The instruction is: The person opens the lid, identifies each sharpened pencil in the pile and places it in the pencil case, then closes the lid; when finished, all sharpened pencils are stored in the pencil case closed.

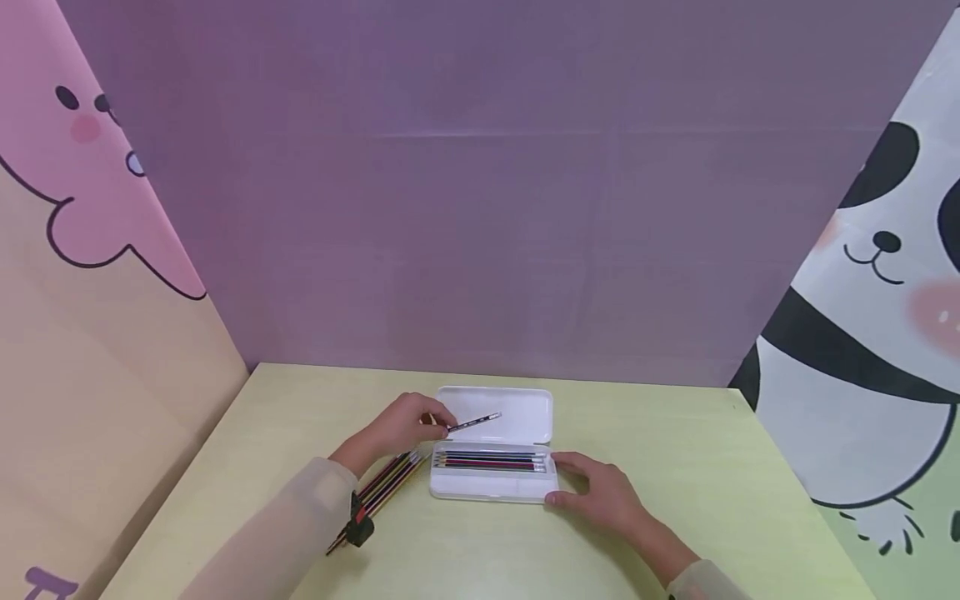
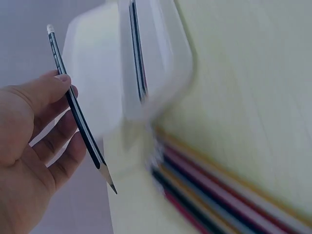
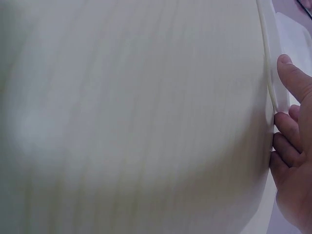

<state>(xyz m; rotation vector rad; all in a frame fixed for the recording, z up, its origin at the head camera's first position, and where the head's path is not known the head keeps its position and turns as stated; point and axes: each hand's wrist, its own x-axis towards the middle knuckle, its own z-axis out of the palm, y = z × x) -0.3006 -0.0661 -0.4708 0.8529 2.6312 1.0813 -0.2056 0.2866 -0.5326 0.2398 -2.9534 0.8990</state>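
Observation:
A white pencil case (image 1: 487,487) lies open on the table, its lid (image 1: 517,408) folded back to the far side. Several dark and red pencils (image 1: 491,461) lie side by side in its rear compartment. My left hand (image 1: 408,421) pinches a dark striped pencil (image 2: 80,119) between thumb and fingers, above the left part of the lid. The pencil's white eraser end points up and its sharpened tip down in the left wrist view. At the case's right end, my right hand (image 1: 600,492) holds the edge with thumb and fingers at its corners.
A bundle of several loose pencils (image 1: 390,483) lies left of the case, partly under my left forearm. The pale table (image 1: 675,450) meets a purple backdrop (image 1: 487,208) behind. Side walls with cartoon figures stand left and right.

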